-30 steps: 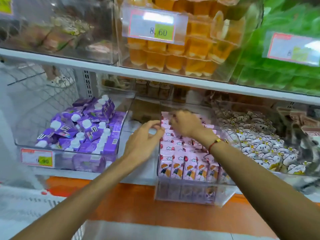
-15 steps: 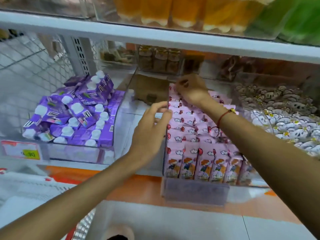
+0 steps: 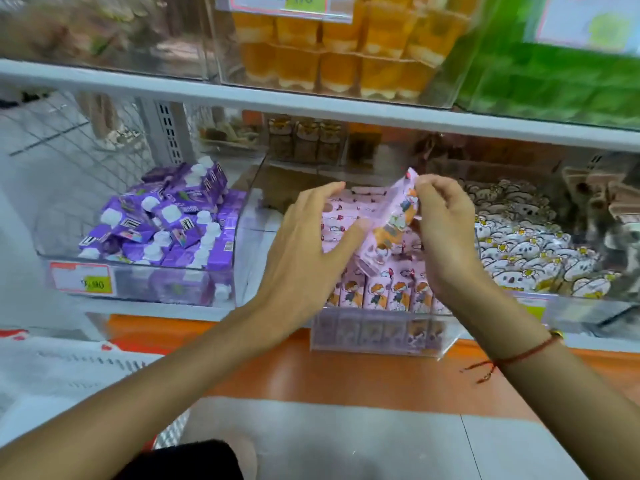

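Right hand [image 3: 446, 230] pinches the top corner of one pink pack [image 3: 389, 226] with thumb and curled fingers, lifting it tilted just above the clear bin [image 3: 377, 336]. Most likely it is pulled out to re-seat it in line. Left hand [image 3: 308, 244] is open with fingers spread and straight. It hovers over the left half of the bin with the thumb against the lifted pack's side, probably steadying it and keeping the neighbours from riding up. The pink rows [image 3: 384, 296] inside the bin stand upright, faces forward and tightly packed, so a loose pack needs a guided slot. The bin's front juts past the shelf edge, probably for easier reach. Purple cartons [image 3: 156, 220] are heaped in a tray left of the bin, with a price tag [image 3: 81, 282] on its front. White cartoon packs [image 3: 536, 251] are piled right of the bin. Orange jelly cups [image 3: 346, 64] are on the shelf above the bin, green packs [image 3: 554, 77] above and to its right. Red thread bracelet [image 3: 519, 356] on the right wrist, in front of the bin.
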Demonstrator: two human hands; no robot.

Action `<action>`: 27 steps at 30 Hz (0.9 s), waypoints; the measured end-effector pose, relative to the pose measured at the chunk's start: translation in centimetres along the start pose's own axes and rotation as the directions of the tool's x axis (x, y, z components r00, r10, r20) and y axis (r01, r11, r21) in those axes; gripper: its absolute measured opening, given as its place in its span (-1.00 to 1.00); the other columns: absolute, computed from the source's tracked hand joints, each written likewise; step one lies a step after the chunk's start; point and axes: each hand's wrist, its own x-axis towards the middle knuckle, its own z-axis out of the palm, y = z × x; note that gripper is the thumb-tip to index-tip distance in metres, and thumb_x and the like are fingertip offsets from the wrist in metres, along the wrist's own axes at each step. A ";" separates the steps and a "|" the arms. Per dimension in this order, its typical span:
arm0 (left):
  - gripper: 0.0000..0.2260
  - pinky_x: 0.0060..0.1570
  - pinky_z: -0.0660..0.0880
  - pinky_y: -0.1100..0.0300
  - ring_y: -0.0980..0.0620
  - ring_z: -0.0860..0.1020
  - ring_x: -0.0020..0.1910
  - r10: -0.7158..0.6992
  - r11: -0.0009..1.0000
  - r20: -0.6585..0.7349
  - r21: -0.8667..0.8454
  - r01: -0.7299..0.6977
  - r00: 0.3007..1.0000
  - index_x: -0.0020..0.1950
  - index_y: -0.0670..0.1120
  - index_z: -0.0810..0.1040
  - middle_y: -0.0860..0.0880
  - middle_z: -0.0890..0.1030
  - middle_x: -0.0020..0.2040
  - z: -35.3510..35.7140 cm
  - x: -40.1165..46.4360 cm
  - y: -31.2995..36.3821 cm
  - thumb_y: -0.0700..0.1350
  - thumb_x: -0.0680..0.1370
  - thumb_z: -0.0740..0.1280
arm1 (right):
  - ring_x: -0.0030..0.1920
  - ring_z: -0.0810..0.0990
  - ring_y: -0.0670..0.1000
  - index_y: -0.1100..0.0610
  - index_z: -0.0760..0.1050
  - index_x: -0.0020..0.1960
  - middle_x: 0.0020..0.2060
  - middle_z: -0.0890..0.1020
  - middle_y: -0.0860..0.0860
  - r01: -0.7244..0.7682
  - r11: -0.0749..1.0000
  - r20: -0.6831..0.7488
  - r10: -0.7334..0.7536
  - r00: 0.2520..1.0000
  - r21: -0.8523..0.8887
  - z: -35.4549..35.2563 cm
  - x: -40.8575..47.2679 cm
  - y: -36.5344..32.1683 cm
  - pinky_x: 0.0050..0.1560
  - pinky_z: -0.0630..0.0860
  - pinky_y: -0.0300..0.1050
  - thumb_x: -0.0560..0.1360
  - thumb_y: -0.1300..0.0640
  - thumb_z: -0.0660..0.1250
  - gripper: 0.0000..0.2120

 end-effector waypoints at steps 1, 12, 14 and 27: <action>-0.58 0.15 0.38 0.26 0.21 0.43 0.19 -0.004 1.000 0.061 -0.004 0.004 0.998 0.36 0.08 0.38 0.16 0.47 0.22 0.0 -0.7 0.3 0.16 0.54 0.28 | -0.35 0.33 -0.02 0.12 0.44 -0.06 -0.33 0.41 0.06 -0.007 1.000 0.020 0.007 1.000 -0.009 -0.3 -1.0 -0.2 -0.32 0.29 -0.12 0.59 0.23 0.18 -0.90; -0.70 0.11 0.51 0.31 0.29 0.58 -0.02 -0.215 0.927 0.277 -0.244 0.285 0.937 0.29 -0.06 0.52 0.15 0.63 0.02 -1.7 -4.1 -0.7 -0.03 0.58 0.29 | -0.20 0.60 -0.12 0.14 0.53 0.00 -0.19 0.63 -0.06 -0.225 0.973 0.306 0.199 0.931 0.052 0.2 -5.5 -0.4 -0.15 0.54 -0.30 0.61 0.13 0.20 -0.85; -0.69 0.17 0.50 0.25 0.27 0.57 0.03 -0.209 0.927 0.292 -0.244 0.284 0.933 0.30 -0.08 0.51 0.11 0.63 0.05 -1.2 -4.2 -0.9 -0.02 0.60 0.25 | -0.11 0.65 -0.19 0.06 0.53 0.11 -0.13 0.69 -0.14 -0.217 0.975 0.381 0.184 0.906 0.043 -0.7 -6.1 0.1 -0.14 0.56 -0.35 0.59 0.10 0.25 -0.86; -0.70 -0.17 0.51 0.12 0.16 0.53 -0.21 0.095 0.976 0.052 0.193 -0.103 0.994 0.29 0.20 0.51 0.20 0.60 0.10 -2.3 -1.4 -0.7 0.07 0.56 0.31 | -0.06 0.61 -0.20 -0.02 0.37 0.26 -0.17 0.63 -0.24 0.044 0.992 0.379 -0.086 0.922 0.118 -0.4 -3.7 1.8 0.06 0.55 -0.21 0.56 0.23 0.29 -0.68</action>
